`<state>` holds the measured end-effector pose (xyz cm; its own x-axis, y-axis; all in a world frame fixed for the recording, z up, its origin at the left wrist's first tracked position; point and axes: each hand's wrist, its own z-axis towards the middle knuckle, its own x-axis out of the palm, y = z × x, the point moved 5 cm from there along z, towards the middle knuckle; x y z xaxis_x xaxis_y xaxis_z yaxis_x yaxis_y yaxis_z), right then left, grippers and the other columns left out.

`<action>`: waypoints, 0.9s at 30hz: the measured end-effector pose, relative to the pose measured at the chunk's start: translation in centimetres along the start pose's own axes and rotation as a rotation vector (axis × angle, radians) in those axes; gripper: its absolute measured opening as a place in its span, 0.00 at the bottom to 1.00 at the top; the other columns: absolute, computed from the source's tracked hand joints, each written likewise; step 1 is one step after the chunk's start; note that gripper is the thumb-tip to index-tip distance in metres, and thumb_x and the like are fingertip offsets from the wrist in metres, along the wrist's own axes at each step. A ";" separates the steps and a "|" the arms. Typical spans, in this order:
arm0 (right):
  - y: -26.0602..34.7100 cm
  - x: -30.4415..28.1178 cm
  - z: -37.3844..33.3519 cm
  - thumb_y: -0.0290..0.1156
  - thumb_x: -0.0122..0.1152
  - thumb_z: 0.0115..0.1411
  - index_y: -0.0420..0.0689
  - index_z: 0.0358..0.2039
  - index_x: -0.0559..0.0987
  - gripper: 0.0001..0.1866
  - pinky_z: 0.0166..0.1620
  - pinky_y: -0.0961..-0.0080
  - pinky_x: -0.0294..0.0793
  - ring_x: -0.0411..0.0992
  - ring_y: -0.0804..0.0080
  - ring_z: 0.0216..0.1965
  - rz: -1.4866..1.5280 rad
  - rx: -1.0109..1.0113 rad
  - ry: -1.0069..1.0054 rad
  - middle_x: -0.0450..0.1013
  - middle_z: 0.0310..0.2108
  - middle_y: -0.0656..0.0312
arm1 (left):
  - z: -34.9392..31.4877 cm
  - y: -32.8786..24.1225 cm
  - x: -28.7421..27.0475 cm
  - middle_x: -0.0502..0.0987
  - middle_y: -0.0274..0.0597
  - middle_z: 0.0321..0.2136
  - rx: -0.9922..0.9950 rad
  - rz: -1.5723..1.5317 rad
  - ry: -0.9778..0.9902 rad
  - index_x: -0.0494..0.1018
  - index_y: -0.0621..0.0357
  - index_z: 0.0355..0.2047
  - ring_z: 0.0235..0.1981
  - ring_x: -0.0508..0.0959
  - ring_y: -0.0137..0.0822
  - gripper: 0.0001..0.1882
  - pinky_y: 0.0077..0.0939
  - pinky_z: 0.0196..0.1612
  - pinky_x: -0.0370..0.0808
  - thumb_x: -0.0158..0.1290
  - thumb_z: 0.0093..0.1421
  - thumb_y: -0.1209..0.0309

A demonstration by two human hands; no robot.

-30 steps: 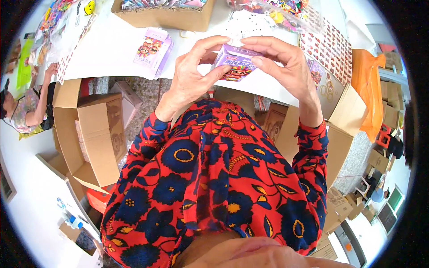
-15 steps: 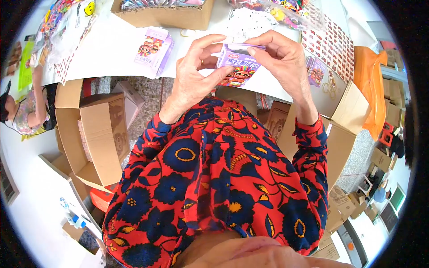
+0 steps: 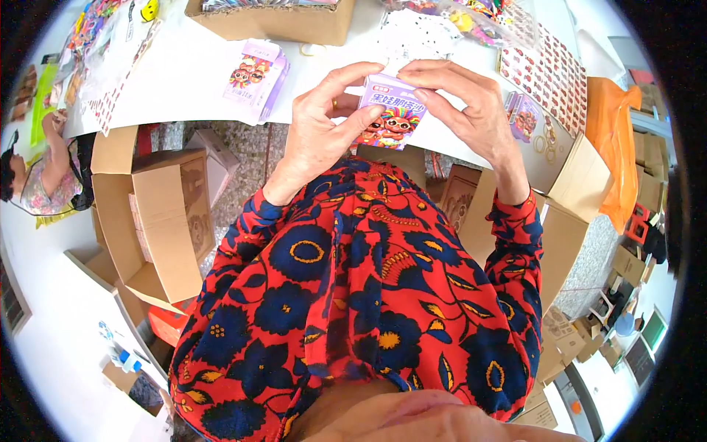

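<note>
A small purple box [image 3: 392,127] with a colourful cartoon print is up between my two hands, over the near edge of the white table [image 3: 199,81]. Its printed front faces me. My left hand [image 3: 320,121] grips the left side, thumb across the front and index finger along the top. At the upper right corner, the thumb and fingers of my right hand [image 3: 471,107] pinch the top edge. To the left of my hands lies a pile of purple printed cartons [image 3: 255,81]. Another small purple printed pack [image 3: 521,118] lies to the right, beside several tan rings [image 3: 546,144].
An open cardboard box [image 3: 272,26] of packets stands at the back. Sticker sheets [image 3: 549,81] and bagged colourful trinkets [image 3: 471,22] lie back right. An orange bag [image 3: 615,140] hangs at the right edge. Large open cartons [image 3: 158,228] flank me below. Another person [image 3: 51,177] sits far left.
The box's top, which showed a dark opening before, now looks folded down. My right fingers have come down along the top edge, and the front shows more fully.
</note>
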<state>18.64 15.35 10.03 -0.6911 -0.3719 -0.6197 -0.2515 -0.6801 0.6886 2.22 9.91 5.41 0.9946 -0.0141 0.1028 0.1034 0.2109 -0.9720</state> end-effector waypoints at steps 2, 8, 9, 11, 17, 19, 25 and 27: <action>-0.2 0.0 -0.2 0.19 0.57 0.53 0.42 0.40 0.79 0.13 0.43 0.74 0.74 0.74 0.67 0.41 0.014 0.011 0.032 0.75 0.40 0.57 | -0.2 0.3 0.1 0.73 0.41 0.41 -0.028 0.046 0.033 0.70 0.61 0.48 0.32 0.78 0.27 0.20 0.18 0.32 0.77 0.56 0.53 0.81; -0.5 0.6 -0.9 0.20 0.58 0.54 0.43 0.44 0.78 0.15 0.45 0.75 0.73 0.74 0.67 0.43 0.070 0.044 0.061 0.74 0.42 0.56 | -0.1 0.4 -0.3 0.75 0.38 0.37 0.012 0.070 0.046 0.70 0.62 0.46 0.30 0.78 0.27 0.19 0.19 0.31 0.77 0.56 0.52 0.80; -0.5 0.7 -1.0 0.21 0.58 0.54 0.43 0.44 0.77 0.16 0.45 0.75 0.73 0.73 0.67 0.43 0.066 0.044 0.051 0.74 0.43 0.57 | -0.1 0.3 -0.4 0.75 0.38 0.37 0.011 0.070 0.047 0.70 0.62 0.46 0.30 0.78 0.27 0.19 0.19 0.31 0.77 0.56 0.52 0.80; -1.0 1.4 -1.2 0.21 0.58 0.54 0.43 0.45 0.77 0.16 0.46 0.75 0.73 0.73 0.68 0.43 0.166 0.096 0.035 0.74 0.43 0.57 | 0.0 0.3 -0.6 0.76 0.38 0.35 0.015 0.089 0.040 0.70 0.62 0.47 0.30 0.78 0.25 0.20 0.18 0.31 0.76 0.56 0.52 0.80; -1.5 1.4 -1.2 0.21 0.59 0.54 0.42 0.45 0.77 0.17 0.46 0.76 0.72 0.73 0.69 0.42 0.294 0.128 -0.009 0.74 0.43 0.57 | -0.1 0.0 -0.2 0.74 0.39 0.39 -0.073 0.066 0.043 0.70 0.59 0.49 0.30 0.78 0.25 0.22 0.17 0.31 0.75 0.57 0.52 0.80; -1.0 1.4 -0.8 0.21 0.59 0.53 0.43 0.46 0.77 0.17 0.46 0.76 0.72 0.73 0.69 0.42 0.278 0.071 -0.039 0.74 0.43 0.57 | -0.2 -0.1 -0.1 0.74 0.40 0.40 -0.068 0.075 0.036 0.70 0.57 0.49 0.30 0.78 0.25 0.22 0.17 0.32 0.75 0.57 0.52 0.80; -0.3 1.7 -0.5 0.22 0.61 0.52 0.44 0.43 0.78 0.16 0.44 0.76 0.73 0.74 0.66 0.42 0.009 -0.053 -0.070 0.75 0.41 0.57 | -0.3 0.0 -0.1 0.72 0.41 0.43 -0.133 -0.026 -0.057 0.69 0.54 0.51 0.31 0.77 0.25 0.25 0.16 0.34 0.76 0.58 0.52 0.80; -0.5 1.8 -0.7 0.23 0.62 0.51 0.44 0.43 0.79 0.16 0.44 0.76 0.74 0.74 0.67 0.41 0.043 -0.011 -0.103 0.75 0.41 0.58 | -0.3 0.1 -0.2 0.72 0.42 0.43 -0.128 -0.024 -0.050 0.69 0.54 0.51 0.32 0.77 0.25 0.25 0.17 0.34 0.76 0.58 0.52 0.80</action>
<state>18.01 14.57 8.31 -0.7675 -0.3341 -0.5471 -0.2133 -0.6718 0.7094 2.07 9.68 5.21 0.9904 0.0322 0.1341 0.1310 0.0846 -0.9878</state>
